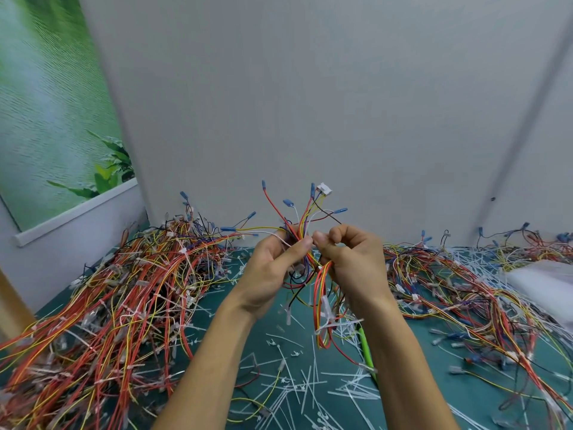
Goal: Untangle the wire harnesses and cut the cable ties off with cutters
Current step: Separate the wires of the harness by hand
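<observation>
Head view: our left grip (273, 262) and right grip (350, 259) both pinch one wire harness (321, 290), light and floppy; best held near its bundled middle, seemingly just between them.

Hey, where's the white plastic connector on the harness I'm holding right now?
Head view, near centre: the white connector tops the held harness, above the right hand, with a blue terminal just left of it.

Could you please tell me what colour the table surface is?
The table surface is teal green; head view.
</observation>
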The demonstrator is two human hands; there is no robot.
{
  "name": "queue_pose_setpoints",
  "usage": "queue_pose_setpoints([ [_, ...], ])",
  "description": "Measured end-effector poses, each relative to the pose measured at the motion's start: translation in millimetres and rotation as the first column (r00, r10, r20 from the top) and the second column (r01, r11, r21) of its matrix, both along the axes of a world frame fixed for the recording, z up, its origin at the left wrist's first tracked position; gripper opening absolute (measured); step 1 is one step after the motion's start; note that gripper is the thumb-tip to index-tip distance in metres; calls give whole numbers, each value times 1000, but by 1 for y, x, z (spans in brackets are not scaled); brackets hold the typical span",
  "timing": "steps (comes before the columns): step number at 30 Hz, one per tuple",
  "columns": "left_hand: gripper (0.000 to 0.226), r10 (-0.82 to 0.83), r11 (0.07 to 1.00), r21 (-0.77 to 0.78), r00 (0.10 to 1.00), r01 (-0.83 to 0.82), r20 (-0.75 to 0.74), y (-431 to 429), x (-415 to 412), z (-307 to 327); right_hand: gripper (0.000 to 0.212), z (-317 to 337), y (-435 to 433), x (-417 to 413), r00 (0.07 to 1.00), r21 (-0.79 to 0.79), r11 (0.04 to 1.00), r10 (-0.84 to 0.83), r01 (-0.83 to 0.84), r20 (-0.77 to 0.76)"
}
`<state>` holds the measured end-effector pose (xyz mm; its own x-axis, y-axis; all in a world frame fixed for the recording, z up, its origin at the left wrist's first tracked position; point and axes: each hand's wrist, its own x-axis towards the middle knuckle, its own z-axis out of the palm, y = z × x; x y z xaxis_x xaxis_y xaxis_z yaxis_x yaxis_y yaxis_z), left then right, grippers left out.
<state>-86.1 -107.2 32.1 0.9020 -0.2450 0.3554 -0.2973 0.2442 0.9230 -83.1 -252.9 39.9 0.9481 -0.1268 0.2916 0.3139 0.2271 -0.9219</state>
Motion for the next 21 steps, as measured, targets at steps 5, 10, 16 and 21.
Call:
queue_pose_setpoints([
  [5, 20, -31, 998, 51, 989, 38, -147, 13, 2, 5, 29, -3, -5, 6, 994, 20, 997, 70, -68, -80],
  [10, 33, -76, 997, -32, 965, 70, -251, 26, 7, 7, 16, -6, -16, 13, 965, 8, 969, 245, -245, -97],
  [16, 40, 102, 982, 173, 984, -77, -144, 27, 8, 4, 76, -4, -23, 10, 906, -251, 875, 369, -414, -206],
  [21, 34, 107, 957, 280, 989, -76, -98, 29, 5, 7, 63, -5, -17, 9, 919, -168, 906, 366, -388, -149],
])
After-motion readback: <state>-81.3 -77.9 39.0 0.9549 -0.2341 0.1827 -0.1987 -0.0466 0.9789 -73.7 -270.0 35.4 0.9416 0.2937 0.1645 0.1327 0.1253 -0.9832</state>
